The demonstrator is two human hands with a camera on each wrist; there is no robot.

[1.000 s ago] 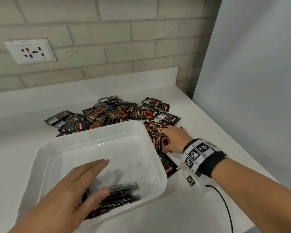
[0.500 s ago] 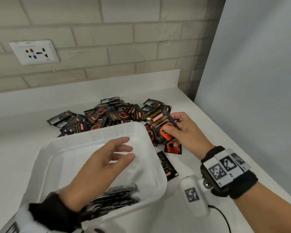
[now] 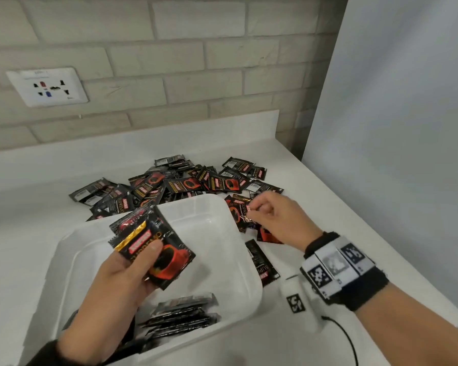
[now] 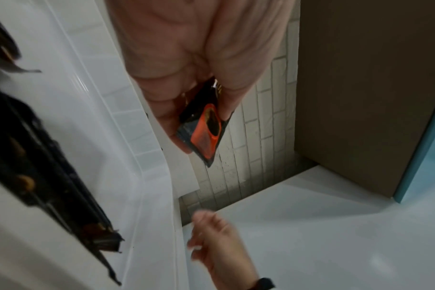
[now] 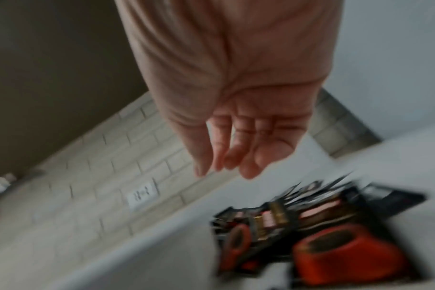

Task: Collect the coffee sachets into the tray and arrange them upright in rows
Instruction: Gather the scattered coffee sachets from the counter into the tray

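Progress looks early: only one short row of sachets (image 3: 183,313) stands on edge at the lower edge of the tray (image 3: 238,223), while most sachets lie in a loose pile (image 3: 185,180) on the counter (image 3: 315,196) at frame centre, above and right of the tray. Left hand (image 3: 124,276), lower left over the tray, pinches a small fan of sachets (image 3: 154,244) under its thumb; they are glossy black with a red cup. Right hand (image 3: 278,217), right of centre, hovers over the pile with fingers loosely curled and holding nothing.

pale brick wall (image 3: 169,62), wall socket (image 3: 48,87), white counter (image 3: 315,196)
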